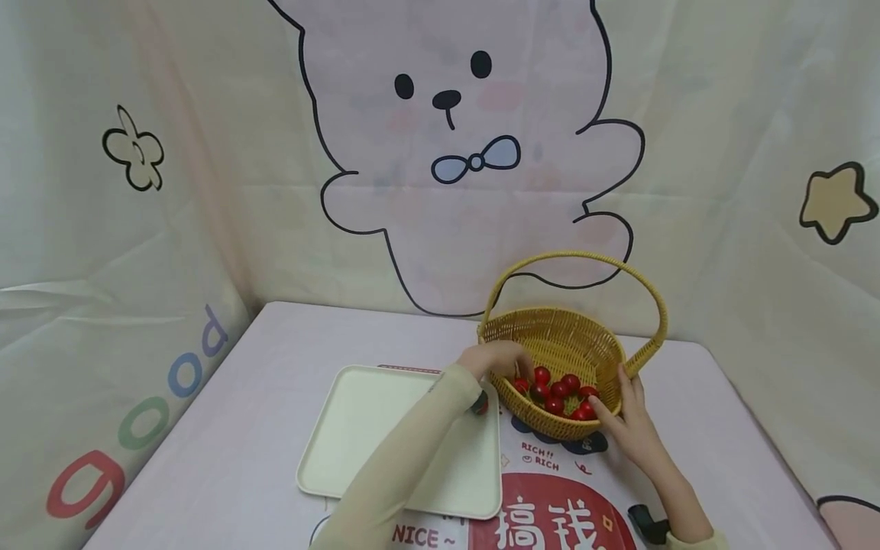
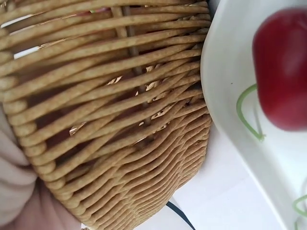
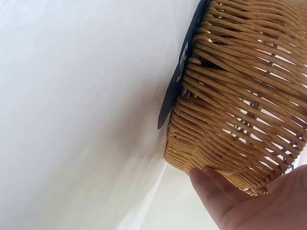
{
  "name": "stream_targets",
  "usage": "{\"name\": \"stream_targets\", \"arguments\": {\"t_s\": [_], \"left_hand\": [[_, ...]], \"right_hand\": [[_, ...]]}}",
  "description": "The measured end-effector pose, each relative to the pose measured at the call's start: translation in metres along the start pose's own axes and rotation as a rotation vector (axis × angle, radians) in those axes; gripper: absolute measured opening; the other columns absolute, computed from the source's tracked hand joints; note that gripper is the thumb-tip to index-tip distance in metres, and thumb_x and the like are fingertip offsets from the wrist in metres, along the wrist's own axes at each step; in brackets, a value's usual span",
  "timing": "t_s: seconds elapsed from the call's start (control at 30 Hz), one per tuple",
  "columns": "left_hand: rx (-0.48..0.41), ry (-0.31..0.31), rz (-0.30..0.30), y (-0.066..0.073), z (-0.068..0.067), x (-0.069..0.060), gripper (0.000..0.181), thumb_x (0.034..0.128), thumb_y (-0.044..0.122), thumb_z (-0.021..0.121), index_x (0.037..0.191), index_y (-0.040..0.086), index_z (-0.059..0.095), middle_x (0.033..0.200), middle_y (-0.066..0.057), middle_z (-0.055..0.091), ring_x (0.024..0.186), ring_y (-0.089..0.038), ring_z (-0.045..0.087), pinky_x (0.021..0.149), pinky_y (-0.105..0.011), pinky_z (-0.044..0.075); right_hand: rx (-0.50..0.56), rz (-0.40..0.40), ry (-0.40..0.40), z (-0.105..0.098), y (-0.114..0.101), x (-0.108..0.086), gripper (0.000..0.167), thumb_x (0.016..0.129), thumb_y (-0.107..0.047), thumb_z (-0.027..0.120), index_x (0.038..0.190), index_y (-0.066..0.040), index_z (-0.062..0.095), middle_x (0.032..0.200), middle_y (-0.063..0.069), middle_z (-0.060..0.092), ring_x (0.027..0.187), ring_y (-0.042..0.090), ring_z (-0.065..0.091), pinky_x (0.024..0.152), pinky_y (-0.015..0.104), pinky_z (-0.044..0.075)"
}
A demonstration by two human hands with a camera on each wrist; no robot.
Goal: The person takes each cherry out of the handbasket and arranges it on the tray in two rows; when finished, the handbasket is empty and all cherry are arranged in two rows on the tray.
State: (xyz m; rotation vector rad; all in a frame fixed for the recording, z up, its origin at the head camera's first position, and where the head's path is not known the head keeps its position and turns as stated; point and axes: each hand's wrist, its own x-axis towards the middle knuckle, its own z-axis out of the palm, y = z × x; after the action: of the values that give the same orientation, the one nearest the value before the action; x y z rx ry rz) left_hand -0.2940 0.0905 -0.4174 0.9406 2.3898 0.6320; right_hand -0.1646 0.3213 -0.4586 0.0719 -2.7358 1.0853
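Observation:
A yellow woven basket with a tall handle stands at the back right of the table, several red cherries in its bottom. Over its left rim reaches my left hand, fingers bent down among the cherries; the fingertips are hidden, so whether they pinch one cannot be seen. My right hand grips the right rim, thumb inside and fingers outside against the weave. Left of the basket lies a white tray. On it, a red cherry with a green stem shows in the left wrist view.
Beneath the tray and basket is a printed mat with red and dark patterns. A white cloth covers the table. Hanging fabric with cartoon prints encloses the back and sides. The basket's handle arches above it.

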Motion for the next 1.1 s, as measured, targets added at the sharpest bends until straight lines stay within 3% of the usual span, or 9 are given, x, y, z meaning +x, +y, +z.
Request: {"name": "stream_targets", "arguments": {"t_s": [0.23,0.47,0.7,0.87,1.1], "left_hand": [[-0.012,0.005,-0.035,0.001,0.001,0.003,0.034,0.0837,-0.008,0.056,0.096,0.02,0.071,0.095,0.007,0.064,0.09,-0.008,0.056,0.082,-0.024,0.048],[0.075,0.015,0.082,-0.001,0.001,0.006,0.024,0.0815,0.001,0.066,0.099,0.016,0.071,0.096,0.003,0.066,0.088,-0.007,0.058,0.074,-0.017,0.048],[0.01,0.03,0.152,-0.002,-0.003,-0.001,0.026,0.0807,0.003,0.069,0.106,0.01,0.068,0.101,0.0,0.067,0.093,-0.011,0.061,0.074,-0.016,0.048],[-0.031,0.094,0.201,-0.005,-0.002,-0.003,0.029,0.0815,0.006,0.069,0.11,0.008,0.066,0.104,-0.002,0.067,0.093,-0.01,0.062,0.075,-0.015,0.048],[-0.015,0.229,0.225,-0.011,0.005,-0.01,0.033,0.0821,0.015,0.07,0.115,0.01,0.065,0.11,0.002,0.064,0.099,-0.011,0.059,0.083,-0.016,0.047]], "right_hand": [[-0.01,0.007,-0.003,-0.003,-0.001,0.0,0.088,0.091,-0.034,0.055,0.148,-0.004,-0.004,0.151,0.025,-0.005,0.124,0.058,0.025,0.089,0.068,0.033],[0.001,-0.001,0.004,-0.003,0.002,0.0,0.087,0.091,-0.033,0.056,0.148,-0.004,-0.004,0.151,0.025,-0.005,0.125,0.058,0.024,0.09,0.067,0.032],[0.004,0.01,-0.012,0.0,0.003,0.0,0.087,0.092,-0.035,0.055,0.148,-0.003,-0.004,0.151,0.025,-0.007,0.126,0.058,0.022,0.091,0.067,0.032],[0.002,0.013,-0.01,-0.001,0.003,0.0,0.087,0.092,-0.035,0.055,0.148,-0.004,-0.004,0.151,0.024,-0.008,0.127,0.058,0.021,0.091,0.067,0.032],[0.0,0.004,-0.007,-0.001,0.003,0.0,0.087,0.092,-0.035,0.055,0.148,-0.003,-0.003,0.151,0.024,-0.007,0.128,0.057,0.02,0.092,0.067,0.031]]}}
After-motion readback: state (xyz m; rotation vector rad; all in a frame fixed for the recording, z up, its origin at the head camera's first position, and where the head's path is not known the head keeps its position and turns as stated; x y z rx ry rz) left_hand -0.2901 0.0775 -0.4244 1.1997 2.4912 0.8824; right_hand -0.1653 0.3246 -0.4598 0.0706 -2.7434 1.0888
